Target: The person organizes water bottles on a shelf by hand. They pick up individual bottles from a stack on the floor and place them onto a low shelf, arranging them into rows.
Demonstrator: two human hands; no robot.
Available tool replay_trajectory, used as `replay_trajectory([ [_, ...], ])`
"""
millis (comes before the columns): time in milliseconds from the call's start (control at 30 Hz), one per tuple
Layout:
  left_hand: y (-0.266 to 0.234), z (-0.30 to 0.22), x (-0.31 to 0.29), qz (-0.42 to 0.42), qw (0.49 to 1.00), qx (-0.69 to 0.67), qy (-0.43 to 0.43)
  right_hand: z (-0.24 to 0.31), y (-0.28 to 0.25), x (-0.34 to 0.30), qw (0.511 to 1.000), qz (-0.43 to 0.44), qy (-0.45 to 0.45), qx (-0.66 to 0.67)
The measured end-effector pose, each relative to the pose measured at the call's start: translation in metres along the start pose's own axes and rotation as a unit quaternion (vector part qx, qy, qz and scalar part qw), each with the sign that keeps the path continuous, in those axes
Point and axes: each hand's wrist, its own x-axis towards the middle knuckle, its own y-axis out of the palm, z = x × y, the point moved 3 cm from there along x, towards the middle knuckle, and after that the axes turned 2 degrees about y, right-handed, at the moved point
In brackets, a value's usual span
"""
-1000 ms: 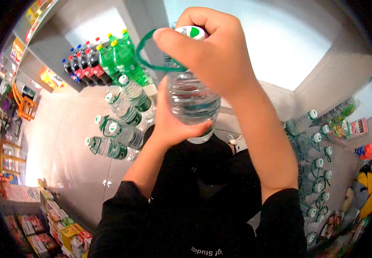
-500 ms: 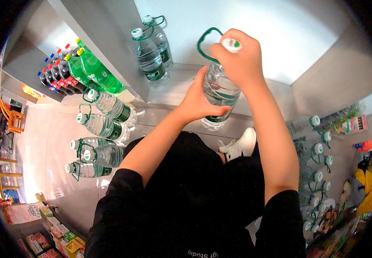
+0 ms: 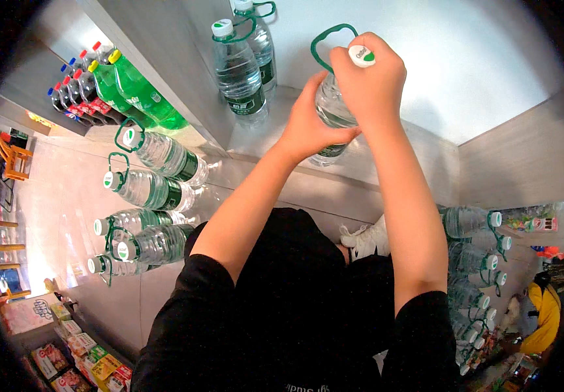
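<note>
Pale grey wooden shelf (image 3: 249,142) ahead, and over it comes the clear plastic water bottle with green handle loop (image 3: 335,108), farther in than a second ago, nearer two matching upright bottles (image 3: 237,75)! Right hand (image 3: 373,81) clasps its neck, left hand (image 3: 308,127) its side; base contact, can't tell.

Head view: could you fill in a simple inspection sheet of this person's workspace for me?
Surface: grey shelf with a white back panel; pale floor in front.
Job's things: held water bottle, contact with the shelf unclear; two upright bottles at the shelf's left; left bottle group and right bottle group on the floor.
Clutter: packaged goods, lower left.
Grip: left hand around the bottle's body; right hand around its top.
Cables: nothing seen.
Surroundings: soda bottles in the next compartment; wooden chair, far left.
</note>
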Motion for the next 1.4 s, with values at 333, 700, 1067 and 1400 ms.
replay_trajectory([
  [333,-0.008,0.030,0.005,-0.001,0.999,-0.015,-0.050,-0.022,0.028,0.000,1.000,-0.009,0.006,-0.015],
  [700,-0.006,0.032,0.005,0.022,0.999,0.004,-0.029,-0.031,0.028,-0.005,1.000,-0.012,-0.001,-0.008],
  [1067,-0.008,0.047,-0.002,0.036,0.995,-0.055,-0.072,-0.045,-0.005,-0.028,0.973,0.047,-0.153,-0.169],
  [1400,0.013,0.081,-0.056,-0.066,0.993,-0.021,-0.099,-0.050,-0.006,-0.077,0.988,0.128,-0.079,-0.043],
])
